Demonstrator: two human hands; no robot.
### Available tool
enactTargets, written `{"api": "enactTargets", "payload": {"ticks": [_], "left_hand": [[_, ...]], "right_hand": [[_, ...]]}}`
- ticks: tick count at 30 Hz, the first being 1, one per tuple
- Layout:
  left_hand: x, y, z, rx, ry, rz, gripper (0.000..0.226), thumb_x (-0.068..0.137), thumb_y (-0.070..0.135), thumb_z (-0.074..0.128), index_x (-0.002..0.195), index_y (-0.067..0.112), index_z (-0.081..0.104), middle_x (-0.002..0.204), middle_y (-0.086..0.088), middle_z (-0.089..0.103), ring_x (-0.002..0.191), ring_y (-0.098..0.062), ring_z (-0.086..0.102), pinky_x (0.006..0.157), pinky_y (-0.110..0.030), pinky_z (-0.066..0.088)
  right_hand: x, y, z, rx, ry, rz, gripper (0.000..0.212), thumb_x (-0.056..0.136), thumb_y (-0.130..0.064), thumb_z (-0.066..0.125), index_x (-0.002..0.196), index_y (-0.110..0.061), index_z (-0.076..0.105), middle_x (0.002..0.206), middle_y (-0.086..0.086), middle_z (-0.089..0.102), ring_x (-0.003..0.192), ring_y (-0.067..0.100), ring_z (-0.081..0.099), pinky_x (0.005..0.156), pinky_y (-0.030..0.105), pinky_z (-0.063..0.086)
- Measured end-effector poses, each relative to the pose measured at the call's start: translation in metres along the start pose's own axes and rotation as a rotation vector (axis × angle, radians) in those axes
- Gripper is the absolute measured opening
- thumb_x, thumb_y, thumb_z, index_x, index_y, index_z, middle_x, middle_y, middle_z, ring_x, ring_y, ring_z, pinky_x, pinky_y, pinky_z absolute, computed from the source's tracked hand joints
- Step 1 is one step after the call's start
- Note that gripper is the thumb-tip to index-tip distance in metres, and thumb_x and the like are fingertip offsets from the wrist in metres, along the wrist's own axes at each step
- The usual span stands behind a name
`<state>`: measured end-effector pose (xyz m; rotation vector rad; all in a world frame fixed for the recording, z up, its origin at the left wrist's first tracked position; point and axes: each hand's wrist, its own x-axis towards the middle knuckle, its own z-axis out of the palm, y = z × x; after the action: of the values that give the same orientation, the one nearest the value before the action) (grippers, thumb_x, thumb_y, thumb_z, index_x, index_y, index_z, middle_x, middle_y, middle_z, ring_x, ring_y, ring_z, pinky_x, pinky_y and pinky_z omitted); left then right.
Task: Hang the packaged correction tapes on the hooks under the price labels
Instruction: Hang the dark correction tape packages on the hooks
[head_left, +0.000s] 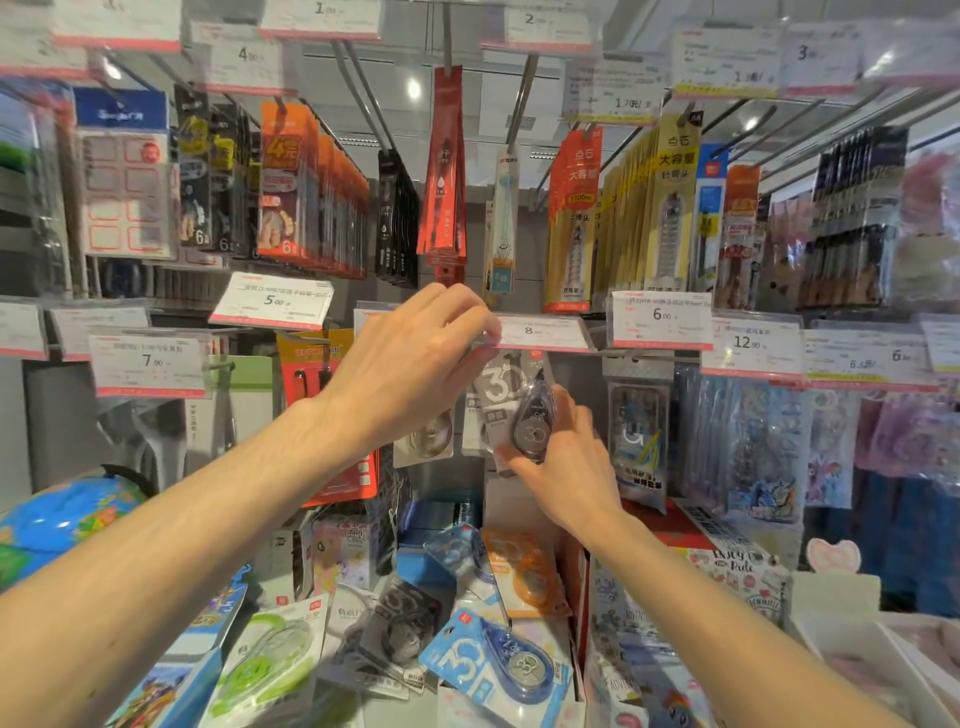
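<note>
My right hand (563, 467) grips a grey packaged correction tape (519, 410) by its lower part, holding it up under the price label marked 8 (540, 332). My left hand (410, 358) reaches up to that label, its fingertips pinching the label's left end. The hook under the label is hidden behind my left hand and the pack. On the shelf below lie more packaged correction tapes: a blue one (498, 665), an orange one (524, 571), a dark grey one (400, 629) and a green one (270, 660).
Packed hooks of pens and refills hang above. Price labels 5.00 (272, 301), 6.00 (662, 317) and 12.90 (750, 343) flank the spot. A beige pack (431, 441) hangs left of the grey one, a blue pack (636, 447) right. A globe (62, 519) stands at left.
</note>
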<state>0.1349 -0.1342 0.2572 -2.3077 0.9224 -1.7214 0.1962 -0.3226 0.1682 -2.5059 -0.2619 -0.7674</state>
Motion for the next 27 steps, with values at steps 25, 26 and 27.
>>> {"api": "enactTargets", "payload": {"ticks": [25,26,27], "left_hand": [[-0.173,0.024,0.048,-0.222,-0.561,-0.477,0.022,0.096,0.037,0.055,0.117,0.029,0.056,0.109,0.010,0.059,0.098,-0.018,0.063,0.077,-0.039,0.053],[-0.185,0.024,0.055,-0.234,-0.667,-0.556,0.024,0.096,0.037,0.054,0.119,0.030,0.057,0.111,0.009,0.059,0.102,-0.019,0.064,0.080,-0.038,0.052],[-0.196,0.024,0.062,-0.242,-0.756,-0.613,0.027,0.096,0.036,0.054,0.122,0.029,0.058,0.115,0.008,0.060,0.106,-0.020,0.064,0.084,-0.037,0.050]], "right_hand": [[-0.081,0.027,0.041,-0.388,-0.585,-0.405,0.036,0.092,-0.037,0.054,0.121,-0.017,0.060,0.121,0.008,0.055,0.113,0.032,0.056,0.090,0.041,0.049],[-0.086,0.027,0.049,-0.412,-0.640,-0.412,0.032,0.092,-0.035,0.053,0.117,-0.016,0.061,0.119,0.010,0.055,0.112,0.034,0.055,0.090,0.042,0.049],[-0.090,0.029,0.055,-0.424,-0.680,-0.408,0.029,0.092,-0.034,0.053,0.113,-0.016,0.061,0.118,0.011,0.055,0.111,0.035,0.055,0.089,0.044,0.050]]}}
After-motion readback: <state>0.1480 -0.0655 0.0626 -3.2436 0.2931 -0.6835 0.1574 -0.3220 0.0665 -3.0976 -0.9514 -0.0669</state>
